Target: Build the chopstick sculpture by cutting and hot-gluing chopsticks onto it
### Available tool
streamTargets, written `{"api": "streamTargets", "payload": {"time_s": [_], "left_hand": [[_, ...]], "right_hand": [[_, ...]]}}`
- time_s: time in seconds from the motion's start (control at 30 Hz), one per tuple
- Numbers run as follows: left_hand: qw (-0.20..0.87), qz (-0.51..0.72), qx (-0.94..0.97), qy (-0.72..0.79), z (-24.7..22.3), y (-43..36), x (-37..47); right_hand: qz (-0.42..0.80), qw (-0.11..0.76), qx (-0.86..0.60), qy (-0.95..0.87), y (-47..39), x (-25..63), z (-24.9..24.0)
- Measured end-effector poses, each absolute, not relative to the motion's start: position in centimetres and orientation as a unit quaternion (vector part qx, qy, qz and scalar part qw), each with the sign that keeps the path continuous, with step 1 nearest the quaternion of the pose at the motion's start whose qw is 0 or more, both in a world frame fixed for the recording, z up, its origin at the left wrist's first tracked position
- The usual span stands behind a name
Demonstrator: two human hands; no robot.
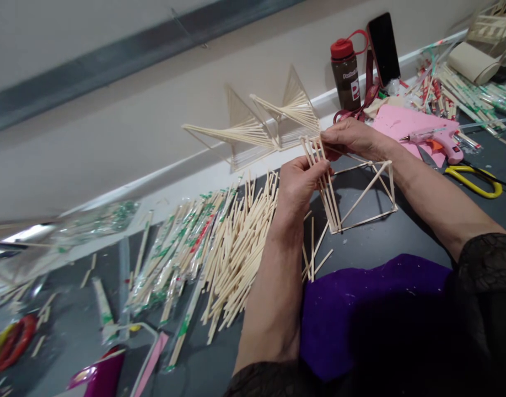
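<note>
A frame of joined wooden chopsticks (371, 214) rests on the grey table in front of me, its open box shape reaching out to the right. My left hand (300, 179) is closed around a row of sticks on the frame's left side, thumb laid across them. At the top end of that row, my right hand (348, 137) pinches the frame's far corner; its fingertips are partly hidden. Just beyond my hands stand twisted fan-shaped chopstick structures (253, 135) against the wall. A pile of loose chopsticks (245, 248) lies left of my left forearm.
Wrapped chopsticks (174, 242) lie farther left, near red-handled scissors (15, 344). At right are a pink glue gun (437, 138), yellow-handled scissors (476, 179) and pink sheets. A dark bottle (346, 80) and a phone (384, 49) stand by the wall.
</note>
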State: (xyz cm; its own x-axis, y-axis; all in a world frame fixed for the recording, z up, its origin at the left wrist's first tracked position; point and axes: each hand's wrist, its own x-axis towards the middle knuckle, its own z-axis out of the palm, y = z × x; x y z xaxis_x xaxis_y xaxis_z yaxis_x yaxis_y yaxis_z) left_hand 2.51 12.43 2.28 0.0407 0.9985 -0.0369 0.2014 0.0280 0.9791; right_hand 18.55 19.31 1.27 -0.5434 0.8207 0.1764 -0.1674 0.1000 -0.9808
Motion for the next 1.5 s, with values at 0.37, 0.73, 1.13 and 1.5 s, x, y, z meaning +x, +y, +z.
{"api": "streamTargets", "payload": {"time_s": [0.37, 0.73, 1.13, 1.5], "left_hand": [[0.475, 0.436, 0.543, 0.538, 2.26, 12.4, 2.68], [0.47, 0.44, 0.54, 0.542, 2.05, 12.38, 2.85], [0.474, 0.446, 0.537, 0.537, 1.97, 12.44, 2.88], [0.471, 0.447, 0.536, 0.539, 1.86, 12.52, 2.87]], "right_hand": [[0.662, 0.375, -0.333, -0.557, 18.87, 17.96, 1.84], [0.663, 0.383, -0.31, -0.564, 18.82, 18.09, 1.96], [0.654, 0.392, -0.289, -0.579, 18.95, 18.15, 1.91], [0.637, 0.397, -0.303, -0.587, 18.84, 18.1, 2.11]]}}
